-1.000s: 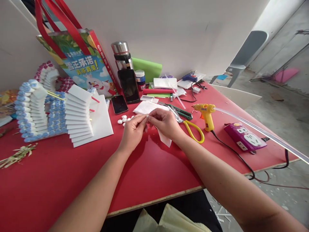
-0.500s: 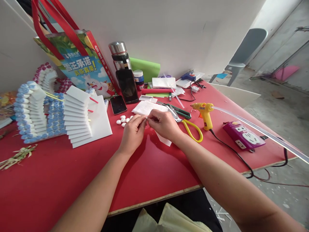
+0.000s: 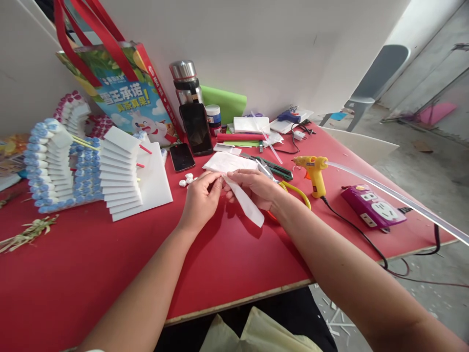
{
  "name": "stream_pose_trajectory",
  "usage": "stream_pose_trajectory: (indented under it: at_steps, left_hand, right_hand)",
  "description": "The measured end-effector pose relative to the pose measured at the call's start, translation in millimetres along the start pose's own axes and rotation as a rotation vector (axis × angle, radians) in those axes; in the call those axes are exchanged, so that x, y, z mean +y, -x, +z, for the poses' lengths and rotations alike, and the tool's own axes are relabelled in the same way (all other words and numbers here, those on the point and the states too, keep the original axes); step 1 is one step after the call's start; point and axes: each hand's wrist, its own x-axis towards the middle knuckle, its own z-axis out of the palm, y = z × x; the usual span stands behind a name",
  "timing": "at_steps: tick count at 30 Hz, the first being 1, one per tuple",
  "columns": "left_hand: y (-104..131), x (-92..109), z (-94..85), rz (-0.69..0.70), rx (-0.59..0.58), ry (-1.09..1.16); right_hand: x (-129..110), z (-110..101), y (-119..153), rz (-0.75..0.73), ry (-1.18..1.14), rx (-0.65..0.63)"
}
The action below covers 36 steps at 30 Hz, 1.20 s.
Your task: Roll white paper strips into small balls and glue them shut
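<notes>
A white paper strip [image 3: 246, 204] slants down from between my two hands toward the near side. My left hand [image 3: 202, 198] pinches the strip's upper end between thumb and fingers. On the other side my right hand [image 3: 252, 188] holds the strip near the same end, its fingers partly behind the paper. Small white rolled pieces [image 3: 189, 179] lie just beyond my left hand. Behind my hands rests a stack of white paper [image 3: 230, 162]. Yellow-handled scissors [image 3: 298, 191] lie beside my right hand, partly covered by it.
A yellow glue gun [image 3: 312, 173] and a purple power strip [image 3: 373, 208] with cords are at right. White-and-blue folded models [image 3: 49, 166] stand left. A phone [image 3: 182, 157], a flask [image 3: 186, 80] and a printed bag [image 3: 124, 93] are behind, on the red table [image 3: 128, 264].
The white strip has come out from under my right hand and extends further toward me. My right hand has turned and opened up around it. The view has shifted slightly.
</notes>
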Motion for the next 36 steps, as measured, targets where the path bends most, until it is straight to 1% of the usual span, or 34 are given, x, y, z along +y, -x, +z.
stream_pose_trajectory:
  at_steps: [3, 5, 8, 11, 15, 17, 20, 22, 24, 27, 29, 31, 34, 36]
  left_hand:
    - [1, 2, 0.9, -0.043, -0.005, 0.023]
    - [1, 2, 1.7, -0.070, -0.003, 0.039]
    - [2, 1, 3.7, -0.083, 0.002, 0.041]
    - [4, 2, 7.3, -0.052, 0.024, -0.007]
    - [5, 5, 12.2, 0.046, 0.070, -0.117]
    - [6, 5, 12.5, 0.096, 0.087, -0.174]
    - [6, 2, 10.2, 0.161, 0.100, -0.276]
    - [6, 1, 8.1, 0.183, 0.086, -0.339]
    - [6, 0, 6.6, 0.187, 0.049, -0.351]
    - [7, 0, 5.6, 0.179, -0.007, -0.272]
    - [6, 0, 4.7, 0.140, -0.021, -0.151]
    - [4, 0, 2.7, 0.035, -0.027, 0.043]
    - [-1, -4, -2.4, -0.182, -0.058, 0.335]
    - [-5, -6, -6.1, -0.241, -0.081, 0.399]
  right_hand:
    - [2, 2, -2, -0.026, 0.030, 0.015]
    - [5, 3, -3, -0.094, 0.102, 0.053]
    - [10, 5, -6, -0.230, 0.272, 0.122]
    - [15, 7, -6, -0.340, 0.470, 0.202]
    - [20, 11, -4, -0.428, 0.725, 0.364]
    - [20, 13, -2, -0.446, 0.758, 0.379]
    - [22, 13, -1, -0.485, 0.746, 0.345]
    - [23, 12, -2, -0.503, 0.747, 0.343]
    - [23, 11, -2, -0.488, 0.748, 0.355]
    - [21, 9, -2, -0.466, 0.741, 0.355]
    - [19, 8, -1, -0.470, 0.727, 0.322]
    - [17, 7, 0, -0.468, 0.701, 0.257]
    - [13, 7, 3, -0.469, 0.668, 0.141]
    - [11, 7, 5, -0.495, 0.710, 0.103]
